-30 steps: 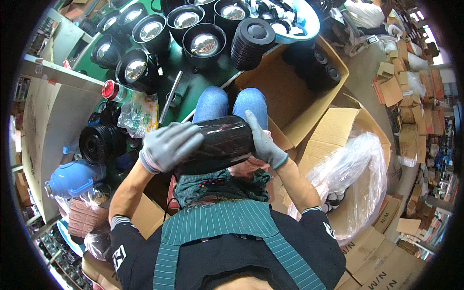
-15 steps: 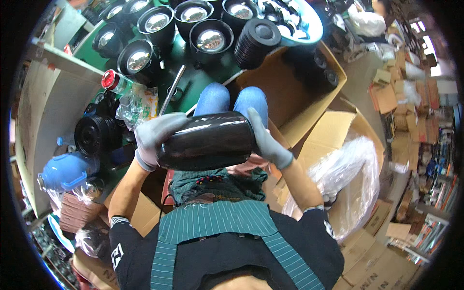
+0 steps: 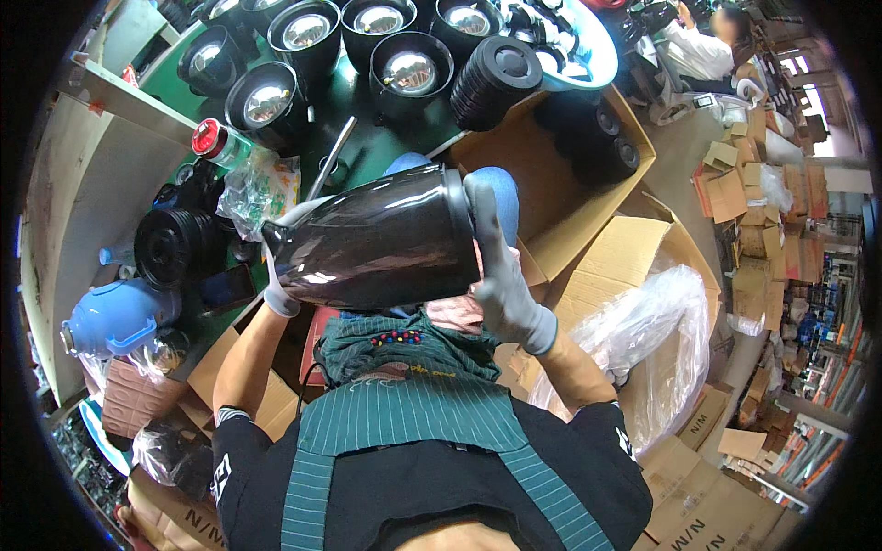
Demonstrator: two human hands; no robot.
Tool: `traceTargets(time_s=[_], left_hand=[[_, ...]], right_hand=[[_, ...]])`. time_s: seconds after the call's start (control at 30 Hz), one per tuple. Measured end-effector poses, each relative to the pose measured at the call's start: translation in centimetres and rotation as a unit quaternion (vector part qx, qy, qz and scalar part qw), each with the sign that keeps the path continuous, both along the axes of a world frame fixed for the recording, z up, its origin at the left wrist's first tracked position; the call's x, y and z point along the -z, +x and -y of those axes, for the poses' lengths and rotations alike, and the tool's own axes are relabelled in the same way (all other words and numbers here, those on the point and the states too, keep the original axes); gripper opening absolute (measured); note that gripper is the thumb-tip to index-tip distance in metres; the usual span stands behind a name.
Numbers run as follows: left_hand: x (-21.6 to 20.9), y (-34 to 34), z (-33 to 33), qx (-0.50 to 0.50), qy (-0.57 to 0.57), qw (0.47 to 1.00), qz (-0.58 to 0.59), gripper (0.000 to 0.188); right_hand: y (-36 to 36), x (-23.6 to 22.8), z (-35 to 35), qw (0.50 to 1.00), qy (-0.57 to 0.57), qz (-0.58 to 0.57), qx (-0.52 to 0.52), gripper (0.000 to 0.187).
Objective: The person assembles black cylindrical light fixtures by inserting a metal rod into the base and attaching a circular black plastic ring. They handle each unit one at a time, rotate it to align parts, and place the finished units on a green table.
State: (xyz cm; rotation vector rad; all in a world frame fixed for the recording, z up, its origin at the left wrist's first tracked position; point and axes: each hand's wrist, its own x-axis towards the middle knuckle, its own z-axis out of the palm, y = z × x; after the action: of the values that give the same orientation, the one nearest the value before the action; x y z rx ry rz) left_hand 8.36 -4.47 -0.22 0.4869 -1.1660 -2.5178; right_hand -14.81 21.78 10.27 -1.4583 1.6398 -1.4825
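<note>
A glossy black jug body (image 3: 377, 243) lies tilted across my lap, its narrow spouted end to the left and its wide rimmed end to the right. My left hand (image 3: 278, 292), in a grey glove, supports the narrow end; most of its fingers are hidden behind the jug. Against the wide end presses my gloved right hand (image 3: 503, 280), its fingers running up along the rim. Beyond the jug, several black jugs with shiny silver inside, one of them this jug (image 3: 410, 72), stand on the green table (image 3: 386, 138). Next to them is a stack of black discs (image 3: 496, 81).
A pale blue basin (image 3: 602, 55) of small parts stands at the back. Open cardboard boxes are at my right, one with black parts (image 3: 602, 151), one with clear plastic (image 3: 657, 331). On the left are a red-capped jar (image 3: 209, 138), black lids (image 3: 170, 248) and a blue flask (image 3: 119, 317).
The jug has turned in my hands, its right end now higher and its spout showing on the left. My right hand has shifted flatter against the wide end.
</note>
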Motion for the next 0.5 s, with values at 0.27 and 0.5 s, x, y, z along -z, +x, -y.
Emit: traceTargets(time_s=[0.27,0.5], left_hand=[[-1.1,-0.6,-0.9,0.031,-0.021,0.997,0.061,0.104],[-12.8,-4.1,-1.9,0.011,-0.607,0.79,0.085,0.056]], right_hand=[[1.6,1.0,-0.2,0.998,-0.053,0.025,0.03,0.097],[1.4,7.4,-3.8,0.983,0.033,-0.003,0.182,0.088]])
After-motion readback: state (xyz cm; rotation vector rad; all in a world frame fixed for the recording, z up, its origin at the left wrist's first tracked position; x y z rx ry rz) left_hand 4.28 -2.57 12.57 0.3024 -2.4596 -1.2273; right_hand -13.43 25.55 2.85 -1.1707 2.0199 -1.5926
